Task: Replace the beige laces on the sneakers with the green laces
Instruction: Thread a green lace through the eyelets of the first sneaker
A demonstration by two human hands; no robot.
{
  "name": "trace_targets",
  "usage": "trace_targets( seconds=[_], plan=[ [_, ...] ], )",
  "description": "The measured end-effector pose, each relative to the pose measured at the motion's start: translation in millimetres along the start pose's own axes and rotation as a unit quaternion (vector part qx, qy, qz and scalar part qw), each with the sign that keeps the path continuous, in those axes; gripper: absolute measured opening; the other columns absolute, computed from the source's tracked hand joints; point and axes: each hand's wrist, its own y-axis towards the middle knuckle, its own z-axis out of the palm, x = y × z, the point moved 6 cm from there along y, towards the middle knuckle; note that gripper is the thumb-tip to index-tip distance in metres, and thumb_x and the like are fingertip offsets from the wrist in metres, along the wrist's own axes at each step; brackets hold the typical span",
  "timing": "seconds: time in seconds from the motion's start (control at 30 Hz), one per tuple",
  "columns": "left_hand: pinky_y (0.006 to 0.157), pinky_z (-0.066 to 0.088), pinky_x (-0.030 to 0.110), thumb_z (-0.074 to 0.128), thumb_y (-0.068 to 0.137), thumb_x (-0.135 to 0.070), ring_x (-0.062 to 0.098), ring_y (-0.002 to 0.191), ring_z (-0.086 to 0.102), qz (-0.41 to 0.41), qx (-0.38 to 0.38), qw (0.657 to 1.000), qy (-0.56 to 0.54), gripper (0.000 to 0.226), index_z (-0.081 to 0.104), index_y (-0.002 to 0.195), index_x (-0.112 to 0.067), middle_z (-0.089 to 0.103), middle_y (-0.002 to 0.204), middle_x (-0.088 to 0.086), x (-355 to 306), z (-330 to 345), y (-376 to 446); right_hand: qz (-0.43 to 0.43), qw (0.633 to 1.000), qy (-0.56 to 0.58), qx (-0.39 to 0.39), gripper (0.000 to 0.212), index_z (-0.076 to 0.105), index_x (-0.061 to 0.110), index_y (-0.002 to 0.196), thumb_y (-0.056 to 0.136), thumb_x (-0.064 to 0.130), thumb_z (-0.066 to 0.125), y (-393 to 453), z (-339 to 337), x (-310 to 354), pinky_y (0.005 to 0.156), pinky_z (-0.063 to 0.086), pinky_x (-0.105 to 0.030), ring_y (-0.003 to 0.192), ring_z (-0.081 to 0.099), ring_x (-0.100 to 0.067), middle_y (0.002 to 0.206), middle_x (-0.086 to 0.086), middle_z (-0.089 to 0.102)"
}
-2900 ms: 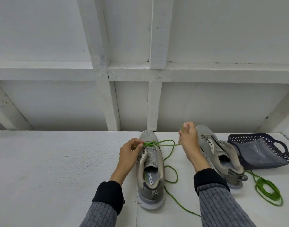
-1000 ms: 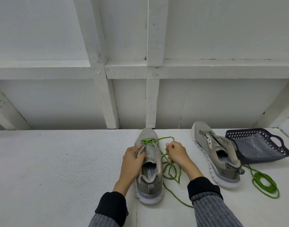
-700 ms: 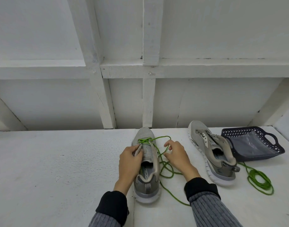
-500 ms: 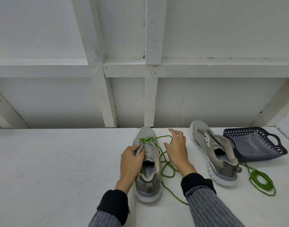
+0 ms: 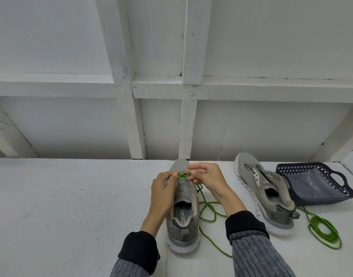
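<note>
A grey sneaker (image 5: 183, 212) stands toe away from me on the white surface. A green lace (image 5: 206, 211) crosses its lowest eyelets, and its loose length trails to the right of the shoe. My left hand (image 5: 163, 191) grips the shoe's left eyelet edge near the toe. My right hand (image 5: 206, 177) pinches the green lace at the crossing by the toe. The second grey sneaker (image 5: 265, 196) lies to the right with no lace in it. Another green lace (image 5: 324, 230) lies coiled at the far right.
A dark blue plastic basket (image 5: 313, 183) lies tipped beside the second sneaker at the right. A white wall with wooden battens (image 5: 135, 124) rises right behind the shoes. The white surface (image 5: 71, 206) stretches to the left.
My right hand let go of the loose lace beside the shoe, reached forward with fingers spread, then came back to pinch the lace at the toe crossing. My left hand slid toward the toe.
</note>
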Motion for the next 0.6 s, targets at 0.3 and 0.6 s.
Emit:
trace_targets(
  seconds=[0.3, 0.6],
  plan=[
    [0.111, 0.025, 0.045, 0.059, 0.091, -0.051, 0.016, 0.13, 0.028, -0.024, 0.135, 0.976, 0.17, 0.006, 0.063, 0.095, -0.05, 0.047, 0.122, -0.018, 7.1, 22.1, 25.5, -0.075, 0.988, -0.058, -0.126, 0.005, 0.074, 0.021, 0.086, 0.084, 0.017, 0.072, 3.7, -10.9, 1.0, 0.076, 0.037, -0.014, 0.093, 0.05, -0.001, 0.101, 0.007, 0.061],
    [0.077, 0.046, 0.023, 0.038, 0.093, -0.024, 0.013, 0.085, 0.059, -0.169, 0.14, 0.968, -0.123, 0.028, 0.056, 0.075, -0.013, 0.066, 0.087, 0.001, -9.7, 21.3, 24.5, -0.05, 0.984, -0.005, -0.172, 0.011, 0.067, 0.02, 0.085, 0.091, 0.012, 0.063, 5.7, -13.6, -22.1, 0.074, 0.046, -0.018, 0.08, 0.06, -0.01, 0.089, 0.002, 0.07]
  ],
)
